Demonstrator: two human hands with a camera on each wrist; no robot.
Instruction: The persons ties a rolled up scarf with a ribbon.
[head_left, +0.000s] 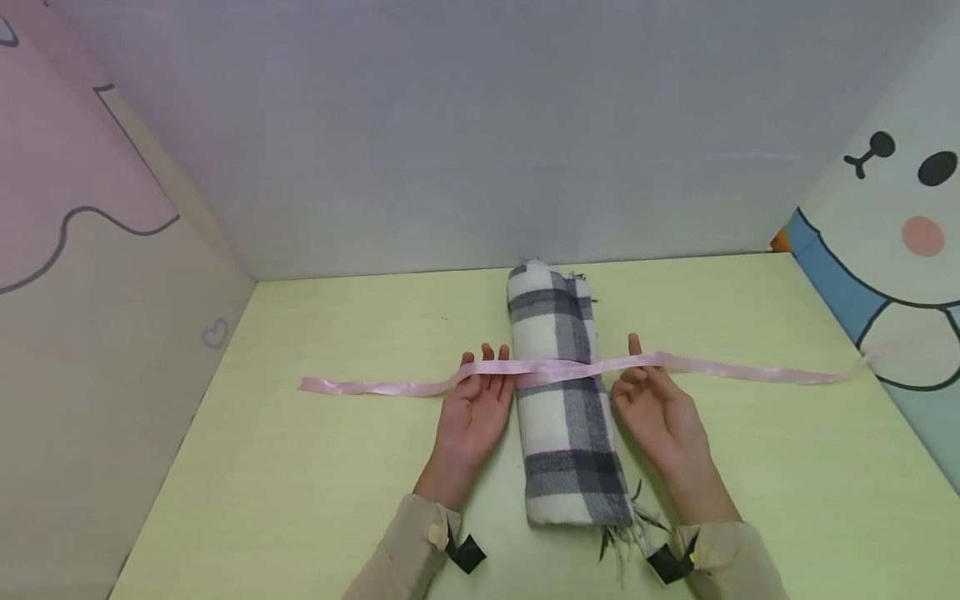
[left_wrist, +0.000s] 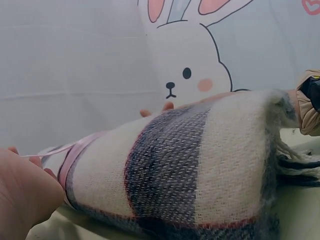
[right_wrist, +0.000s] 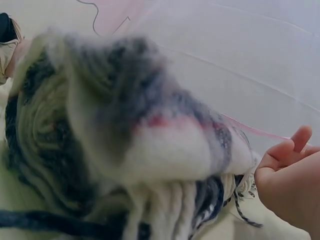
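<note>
Head view: a rolled plaid scarf lies lengthwise on the pale green table, its far end near the back wall and its fringed end toward the person. A pink ribbon runs crosswise over the roll at about its middle, with one tail extending left across the table and the other extending right toward the side panel printed with a cartoon animal. The left hand lies palm up just beside the left flank of the scarf, fingers straight and held close together, with the ribbon draped across the fingertips. The right hand lies palm up just beside the right flank, fingers loosely extended and slightly apart, the ribbon crossing over them; no pinch on the ribbon is visible. Beige sleeves cover both forearms. Left wrist view: the scarf fills the frame, resting on the table, with the ribbon banded round its far portion; part of the left hand shows at the lower left, and its finger posture cannot be determined here. A rabbit drawing is on the panel behind. Right wrist view: the fringed end of the scarf appears blurred and close; the right hand sits at the lower right with fingers gently bent, and the ribbon passes just above them.
</note>
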